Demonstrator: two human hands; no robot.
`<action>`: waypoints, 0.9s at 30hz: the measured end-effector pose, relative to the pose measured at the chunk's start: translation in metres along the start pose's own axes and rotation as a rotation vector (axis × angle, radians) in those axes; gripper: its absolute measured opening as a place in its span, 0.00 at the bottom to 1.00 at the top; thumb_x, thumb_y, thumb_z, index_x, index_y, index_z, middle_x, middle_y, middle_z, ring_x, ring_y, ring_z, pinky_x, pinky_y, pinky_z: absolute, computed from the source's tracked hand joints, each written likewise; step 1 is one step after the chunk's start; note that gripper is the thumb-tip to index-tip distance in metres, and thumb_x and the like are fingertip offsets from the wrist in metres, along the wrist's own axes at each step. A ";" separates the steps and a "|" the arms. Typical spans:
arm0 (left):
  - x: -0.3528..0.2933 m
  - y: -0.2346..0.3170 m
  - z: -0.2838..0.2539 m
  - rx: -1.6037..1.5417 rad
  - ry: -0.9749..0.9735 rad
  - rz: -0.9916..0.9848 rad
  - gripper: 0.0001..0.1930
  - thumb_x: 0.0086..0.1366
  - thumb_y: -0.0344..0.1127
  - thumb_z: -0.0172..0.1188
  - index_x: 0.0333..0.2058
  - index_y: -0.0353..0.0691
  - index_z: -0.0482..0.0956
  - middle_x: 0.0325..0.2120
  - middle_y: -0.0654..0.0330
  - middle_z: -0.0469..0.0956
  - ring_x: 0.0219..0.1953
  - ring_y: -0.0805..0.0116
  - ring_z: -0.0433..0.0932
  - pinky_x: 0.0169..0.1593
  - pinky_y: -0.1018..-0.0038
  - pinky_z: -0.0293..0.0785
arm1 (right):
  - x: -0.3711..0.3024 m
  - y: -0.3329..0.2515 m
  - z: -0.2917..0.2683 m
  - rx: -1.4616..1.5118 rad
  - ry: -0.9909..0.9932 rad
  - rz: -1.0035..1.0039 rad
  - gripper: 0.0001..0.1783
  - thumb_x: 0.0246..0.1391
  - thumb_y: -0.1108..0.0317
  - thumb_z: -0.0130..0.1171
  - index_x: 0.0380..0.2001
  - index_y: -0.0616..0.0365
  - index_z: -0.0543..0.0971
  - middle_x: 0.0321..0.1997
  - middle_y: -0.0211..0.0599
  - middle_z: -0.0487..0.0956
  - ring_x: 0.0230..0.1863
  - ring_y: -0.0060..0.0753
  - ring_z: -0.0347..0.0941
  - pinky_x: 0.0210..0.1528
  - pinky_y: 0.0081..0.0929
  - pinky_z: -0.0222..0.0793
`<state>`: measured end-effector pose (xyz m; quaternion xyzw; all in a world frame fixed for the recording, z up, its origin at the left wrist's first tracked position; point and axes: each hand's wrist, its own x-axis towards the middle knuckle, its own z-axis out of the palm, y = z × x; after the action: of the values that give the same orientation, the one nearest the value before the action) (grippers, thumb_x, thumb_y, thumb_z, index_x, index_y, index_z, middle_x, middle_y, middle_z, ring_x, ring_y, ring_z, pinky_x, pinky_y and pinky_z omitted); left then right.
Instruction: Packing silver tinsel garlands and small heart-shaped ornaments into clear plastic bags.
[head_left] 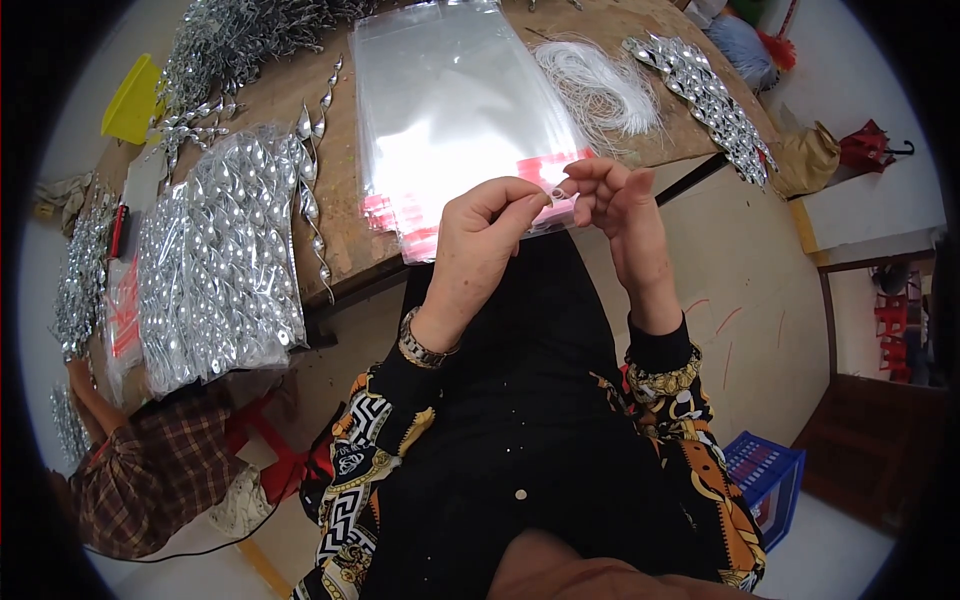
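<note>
My left hand [478, 250] is at the table's front edge, thumb and forefinger pinched on something too small to make out. Close beside it, my right hand [632, 225] has its fingers bent and its thumb held apart. A small shiny piece [557, 194] shows between the two hands; its kind is unclear. Under and beyond them lies a stack of clear plastic bags [440, 100] with red and pink printed ends toward me. To the right of the bags rests a loose hank of white string [600, 85].
Packed silver twisted strips [220, 250] lie at left, with a loose strip [312, 190] beside them. More silver strips [700, 95] hang over the right edge. A yellow container [131, 100] stands far left. Another person [150, 470] sits lower left. A blue crate [765, 480] stands on the floor.
</note>
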<state>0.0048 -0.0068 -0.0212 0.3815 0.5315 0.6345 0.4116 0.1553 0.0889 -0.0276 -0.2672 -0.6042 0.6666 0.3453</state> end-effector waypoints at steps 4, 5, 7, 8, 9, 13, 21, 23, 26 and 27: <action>-0.001 -0.001 0.000 0.015 0.008 0.004 0.09 0.63 0.34 0.57 0.35 0.35 0.81 0.19 0.71 0.73 0.18 0.86 0.65 0.22 0.86 0.60 | -0.001 -0.001 0.001 -0.086 -0.066 0.007 0.46 0.56 0.27 0.33 0.44 0.65 0.74 0.34 0.31 0.76 0.30 0.16 0.67 0.38 0.17 0.64; -0.001 -0.001 0.000 0.012 0.008 0.003 0.09 0.63 0.34 0.57 0.35 0.35 0.81 0.19 0.71 0.73 0.18 0.86 0.65 0.22 0.86 0.60 | -0.002 -0.003 0.002 -0.130 -0.085 -0.026 0.39 0.58 0.33 0.39 0.41 0.64 0.75 0.32 0.29 0.75 0.30 0.15 0.66 0.37 0.16 0.63; -0.002 0.002 0.000 0.010 0.002 -0.009 0.08 0.63 0.33 0.57 0.35 0.34 0.81 0.19 0.71 0.73 0.19 0.86 0.65 0.22 0.86 0.60 | -0.003 -0.010 0.006 -0.175 -0.104 -0.058 0.33 0.61 0.39 0.44 0.38 0.64 0.76 0.30 0.27 0.74 0.29 0.14 0.66 0.35 0.14 0.62; -0.002 0.002 0.001 0.011 0.002 -0.009 0.08 0.63 0.33 0.57 0.35 0.34 0.81 0.19 0.71 0.73 0.19 0.86 0.65 0.22 0.86 0.60 | -0.004 -0.013 0.009 -0.216 -0.074 -0.011 0.24 0.61 0.49 0.48 0.37 0.63 0.76 0.28 0.26 0.73 0.27 0.13 0.65 0.32 0.13 0.61; -0.002 0.002 0.002 0.013 0.005 -0.001 0.08 0.63 0.33 0.57 0.35 0.34 0.81 0.19 0.71 0.73 0.19 0.86 0.65 0.22 0.86 0.60 | -0.005 -0.014 0.011 -0.257 -0.045 0.036 0.16 0.62 0.58 0.52 0.35 0.62 0.76 0.26 0.24 0.72 0.26 0.13 0.64 0.30 0.12 0.59; -0.003 0.000 0.001 0.026 -0.002 0.005 0.08 0.63 0.33 0.57 0.34 0.34 0.81 0.19 0.71 0.73 0.19 0.86 0.64 0.22 0.86 0.59 | -0.006 -0.014 0.008 -0.205 0.000 0.020 0.06 0.60 0.70 0.53 0.33 0.61 0.76 0.23 0.22 0.71 0.24 0.11 0.62 0.26 0.12 0.56; -0.004 0.000 -0.001 0.038 -0.030 0.024 0.07 0.63 0.31 0.56 0.33 0.34 0.81 0.20 0.71 0.73 0.20 0.86 0.64 0.23 0.86 0.59 | -0.003 -0.020 -0.001 -0.370 0.253 -0.293 0.08 0.62 0.68 0.52 0.30 0.59 0.75 0.23 0.20 0.69 0.25 0.10 0.60 0.28 0.11 0.54; -0.004 0.001 -0.002 0.033 -0.044 0.041 0.07 0.63 0.31 0.56 0.32 0.35 0.80 0.20 0.71 0.73 0.20 0.86 0.64 0.24 0.86 0.60 | 0.002 -0.020 -0.012 -0.365 0.292 -0.344 0.07 0.62 0.69 0.52 0.30 0.59 0.75 0.24 0.20 0.69 0.26 0.10 0.60 0.28 0.11 0.54; -0.004 0.003 -0.006 0.037 -0.049 0.037 0.07 0.63 0.31 0.56 0.32 0.35 0.80 0.20 0.71 0.72 0.20 0.86 0.64 0.24 0.86 0.60 | 0.012 -0.029 -0.030 -0.403 0.373 -0.453 0.07 0.61 0.69 0.52 0.30 0.59 0.74 0.24 0.19 0.68 0.26 0.10 0.60 0.28 0.11 0.54; -0.004 0.003 -0.006 0.032 -0.054 0.036 0.06 0.63 0.31 0.56 0.32 0.35 0.80 0.20 0.71 0.72 0.20 0.86 0.64 0.24 0.86 0.60 | 0.015 -0.033 -0.035 -0.447 0.415 -0.511 0.07 0.61 0.69 0.52 0.30 0.59 0.74 0.24 0.19 0.68 0.27 0.10 0.60 0.28 0.11 0.54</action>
<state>0.0006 -0.0133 -0.0193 0.4143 0.5235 0.6226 0.4082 0.1778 0.1237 0.0011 -0.3057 -0.6987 0.3432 0.5482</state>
